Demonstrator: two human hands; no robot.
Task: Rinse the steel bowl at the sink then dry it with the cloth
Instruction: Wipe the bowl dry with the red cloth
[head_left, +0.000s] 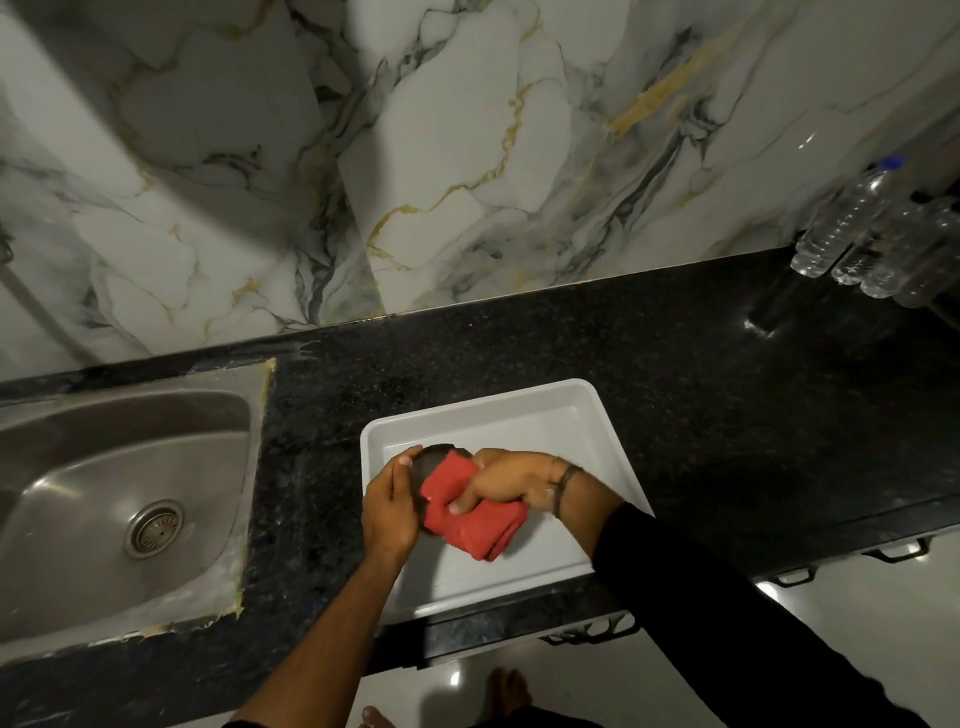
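The steel bowl (430, 461) is held over the white tray (545, 415), tipped on its side and mostly hidden; only a dark part of its rim and inside shows. My left hand (390, 504) grips the bowl's left edge. My right hand (506, 484) presses a folded red cloth (470, 519) against the bowl, and the cloth's loose end hangs down over the tray. The sink (119, 499) lies to the left, apart from both hands.
The black granite counter (701, 374) runs along a marble-patterned wall. Several clear plastic bottles (852, 228) stand at the far right back. The sink has a round drain (154, 528). Below the counter's front edge are drawer handles (896, 551) and a pale floor.
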